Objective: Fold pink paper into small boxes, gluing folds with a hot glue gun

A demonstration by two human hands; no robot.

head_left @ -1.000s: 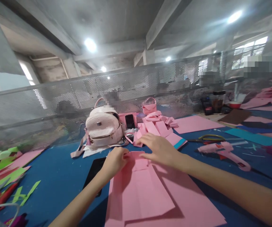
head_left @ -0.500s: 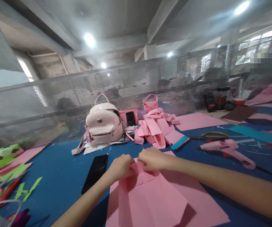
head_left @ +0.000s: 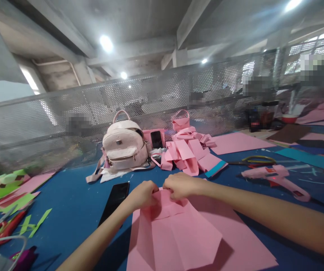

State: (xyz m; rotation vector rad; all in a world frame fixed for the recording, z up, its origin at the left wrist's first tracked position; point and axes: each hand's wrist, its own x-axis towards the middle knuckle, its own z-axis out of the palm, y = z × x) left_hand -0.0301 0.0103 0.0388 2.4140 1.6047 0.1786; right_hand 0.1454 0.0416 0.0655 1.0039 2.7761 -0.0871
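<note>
A creased pink paper sheet [head_left: 184, 239] lies in front of me, its far end raised in a folded flap. My left hand [head_left: 145, 194] pinches the left side of that flap, fingers curled over its edge. Close beside it, my right hand [head_left: 180, 186] grips the flap's right side, the fingertips partly hidden behind the paper. Underneath, larger flat pink sheets [head_left: 243, 241] rest on the blue table. A black phone [head_left: 114, 201] lies just left of my left forearm.
A white backpack [head_left: 125, 145] stands by the perforated metal screen [head_left: 150, 90]. Pink paper pieces [head_left: 187, 150] are heaped right of it. Farther right lie a pink glue gun [head_left: 277, 177] and yellow-handled scissors [head_left: 259, 160]. Green paper strips [head_left: 39, 224] and red-handled scissors [head_left: 11, 227] sit left.
Both hands keep hold of the paper and have shifted only slightly. The folded flap stands a little more open between them. The camera view has moved a little.
</note>
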